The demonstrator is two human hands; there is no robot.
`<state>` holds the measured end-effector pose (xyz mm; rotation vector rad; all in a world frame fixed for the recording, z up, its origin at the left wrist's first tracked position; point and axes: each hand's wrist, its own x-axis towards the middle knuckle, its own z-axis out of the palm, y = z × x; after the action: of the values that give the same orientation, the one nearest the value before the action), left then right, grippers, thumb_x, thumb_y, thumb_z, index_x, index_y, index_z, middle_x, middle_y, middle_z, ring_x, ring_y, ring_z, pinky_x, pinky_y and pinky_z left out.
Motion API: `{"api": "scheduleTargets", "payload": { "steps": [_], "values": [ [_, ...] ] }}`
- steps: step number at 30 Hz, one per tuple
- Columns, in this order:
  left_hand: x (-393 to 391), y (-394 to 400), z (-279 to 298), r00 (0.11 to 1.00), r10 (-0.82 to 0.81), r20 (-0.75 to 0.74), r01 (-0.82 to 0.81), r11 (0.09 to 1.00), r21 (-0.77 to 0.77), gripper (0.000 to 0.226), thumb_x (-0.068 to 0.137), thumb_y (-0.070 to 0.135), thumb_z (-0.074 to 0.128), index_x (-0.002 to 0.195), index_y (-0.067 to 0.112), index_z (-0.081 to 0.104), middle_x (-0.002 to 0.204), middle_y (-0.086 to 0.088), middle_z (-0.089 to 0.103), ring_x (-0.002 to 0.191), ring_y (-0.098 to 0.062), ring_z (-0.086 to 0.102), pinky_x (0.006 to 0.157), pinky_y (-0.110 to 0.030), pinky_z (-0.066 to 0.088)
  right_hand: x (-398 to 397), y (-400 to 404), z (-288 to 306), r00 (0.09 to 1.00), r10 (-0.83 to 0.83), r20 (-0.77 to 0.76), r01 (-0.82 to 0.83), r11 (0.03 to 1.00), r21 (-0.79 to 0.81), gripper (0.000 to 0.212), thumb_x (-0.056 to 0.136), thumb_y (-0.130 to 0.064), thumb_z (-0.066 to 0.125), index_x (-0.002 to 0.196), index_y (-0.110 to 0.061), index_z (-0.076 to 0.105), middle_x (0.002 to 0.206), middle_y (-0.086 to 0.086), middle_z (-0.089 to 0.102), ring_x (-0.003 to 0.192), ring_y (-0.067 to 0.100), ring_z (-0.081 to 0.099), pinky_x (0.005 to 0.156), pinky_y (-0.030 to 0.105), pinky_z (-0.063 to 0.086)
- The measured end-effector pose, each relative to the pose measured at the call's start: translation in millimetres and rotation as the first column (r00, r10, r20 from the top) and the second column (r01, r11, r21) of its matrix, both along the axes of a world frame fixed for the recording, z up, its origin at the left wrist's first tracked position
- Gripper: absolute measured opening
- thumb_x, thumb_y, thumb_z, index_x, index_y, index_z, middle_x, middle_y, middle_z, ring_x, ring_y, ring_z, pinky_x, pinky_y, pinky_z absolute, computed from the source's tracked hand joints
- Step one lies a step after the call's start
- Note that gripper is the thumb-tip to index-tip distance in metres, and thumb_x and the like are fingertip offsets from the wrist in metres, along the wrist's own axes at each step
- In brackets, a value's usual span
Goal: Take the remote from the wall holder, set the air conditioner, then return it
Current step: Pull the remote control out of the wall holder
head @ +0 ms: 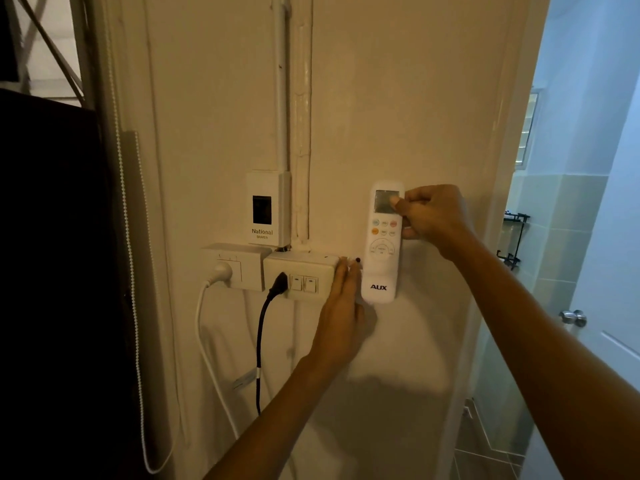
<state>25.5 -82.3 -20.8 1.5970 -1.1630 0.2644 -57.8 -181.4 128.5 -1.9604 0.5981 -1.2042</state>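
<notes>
Remote (382, 237) sits upright against the cream wall (398, 98), its lower end in the white AUX-marked wall holder (378, 287). Right hand (433, 214) is clamped on its upper right edge, thumb on the display. Left hand (341, 315) lies flat and open just beside the holder, fingertips touching the switch box (301, 277), which carries a black plug (278, 284)

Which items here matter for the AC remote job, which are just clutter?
Job:
remote
wall holder
right hand, grip on the remote's upper part
left hand, flat beside the holder

Clutter:
breaker box
switch plate
white plug
black plug
door knob
</notes>
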Motion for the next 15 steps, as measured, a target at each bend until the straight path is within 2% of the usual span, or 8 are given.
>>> {"api": "scheduleTargets", "payload": {
  "steps": [2, 4, 6, 7, 9, 10, 13, 15],
  "values": [
    [0.3, 13.4, 6.9, 0.998, -0.029, -0.048, 0.029, 1.0, -0.008, 0.053, 0.091, -0.002, 0.042, 0.141, 0.011, 0.031, 0.148, -0.013, 0.035, 0.134, -0.026, 0.037, 0.11, -0.033, 0.036, -0.8, 3.7, -5.3, 0.998, 0.047, -0.038, -0.046, 0.999, 0.026, 0.02, 0.079, -0.025, 0.07, 0.063, -0.022, 0.058, 0.077, 0.01, 0.072, 0.072, 0.029, 0.073, 0.072, 0.048, 0.06],
    [1.0, 25.0, 14.8, 0.975, -0.124, -0.186, 0.119, 0.992, -0.04, 0.05, 0.093, -0.004, 0.041, 0.139, 0.013, 0.034, 0.14, -0.009, 0.046, 0.123, -0.017, 0.049, 0.092, -0.01, 0.043, -0.9, 8.7, -9.9, 0.995, 0.073, -0.073, -0.07, 0.997, 0.038, 0.018, 0.079, -0.025, 0.07, 0.065, -0.019, 0.06, 0.084, 0.014, 0.073, 0.073, 0.029, 0.073, 0.071, 0.046, 0.06],
    [0.7, 35.3, 21.8, 0.938, -0.217, -0.269, 0.204, 0.976, -0.075, 0.045, 0.096, 0.0, 0.04, 0.138, 0.016, 0.037, 0.131, 0.002, 0.048, 0.112, -0.004, 0.05, 0.075, 0.0, 0.045, -0.2, 13.9, -13.6, 0.991, 0.098, -0.089, -0.093, 0.994, 0.053, 0.017, 0.079, -0.024, 0.07, 0.068, -0.016, 0.061, 0.087, 0.015, 0.073, 0.075, 0.028, 0.073, 0.068, 0.043, 0.061],
    [0.4, 39.3, 25.4, 0.914, -0.263, -0.31, 0.245, 0.965, -0.095, 0.044, 0.096, 0.001, 0.039, 0.137, 0.017, 0.039, 0.128, 0.004, 0.049, 0.111, -0.004, 0.051, 0.077, -0.004, 0.047, 0.0, 17.4, -15.4, 0.989, 0.11, -0.096, -0.105, 0.993, 0.059, 0.016, 0.079, -0.024, 0.071, 0.068, -0.015, 0.062, 0.085, 0.014, 0.072, 0.075, 0.028, 0.073, 0.067, 0.042, 0.061],
    [1.9, 46.2, 29.4, 0.871, -0.324, -0.371, 0.298, 0.946, -0.127, 0.042, 0.096, 0.001, 0.037, 0.135, 0.017, 0.041, 0.128, -0.001, 0.054, 0.113, -0.013, 0.055, 0.086, -0.022, 0.051, 0.9, 24.2, -18.4, 0.984, 0.135, -0.115, -0.128, 0.99, 0.06, 0.016, 0.079, -0.024, 0.071, 0.07, -0.014, 0.063, 0.082, 0.013, 0.072, 0.074, 0.028, 0.073, 0.068, 0.043, 0.061],
    [0.5, 52.0, 33.1, 0.848, -0.337, -0.408, 0.308, 0.941, -0.138, 0.041, 0.097, 0.001, 0.036, 0.134, 0.016, 0.043, 0.125, -0.003, 0.056, 0.109, -0.016, 0.058, 0.084, -0.027, 0.053, 0.9, 28.0, -19.3, 0.981, 0.145, -0.125, -0.139, 0.989, 0.059, 0.016, 0.079, -0.024, 0.07, 0.07, -0.013, 0.064, 0.081, 0.012, 0.072, 0.074, 0.028, 0.073, 0.07, 0.045, 0.061],
    [2.6, 68.4, 39.3, 0.787, -0.364, -0.497, 0.33, 0.931, -0.158, 0.036, 0.096, 0.003, 0.035, 0.127, 0.015, 0.051, 0.106, 0.002, 0.064, 0.089, -0.008, 0.064, 0.069, -0.022, 0.056, -1.0, 40.5, -20.6, 0.973, 0.18, -0.142, -0.172, 0.983, 0.069, 0.015, 0.08, -0.024, 0.069, 0.072, -0.011, 0.065, 0.081, 0.013, 0.073, 0.074, 0.028, 0.073, 0.071, 0.046, 0.06],
    [5.3, 81.9, 40.3, 0.744, -0.375, -0.552, 0.351, 0.924, -0.154, 0.037, 0.093, 0.001, 0.036, 0.121, 0.015, 0.057, 0.101, 0.0, 0.068, 0.089, -0.013, 0.066, 0.071, -0.024, 0.057, -2.6, 50.1, -21.3, 0.967, 0.215, -0.138, -0.205, 0.975, 0.088, 0.017, 0.08, -0.023, 0.069, 0.077, -0.006, 0.067, 0.084, 0.016, 0.074, 0.074, 0.028, 0.073, 0.071, 0.046, 0.06]
  ]
}}
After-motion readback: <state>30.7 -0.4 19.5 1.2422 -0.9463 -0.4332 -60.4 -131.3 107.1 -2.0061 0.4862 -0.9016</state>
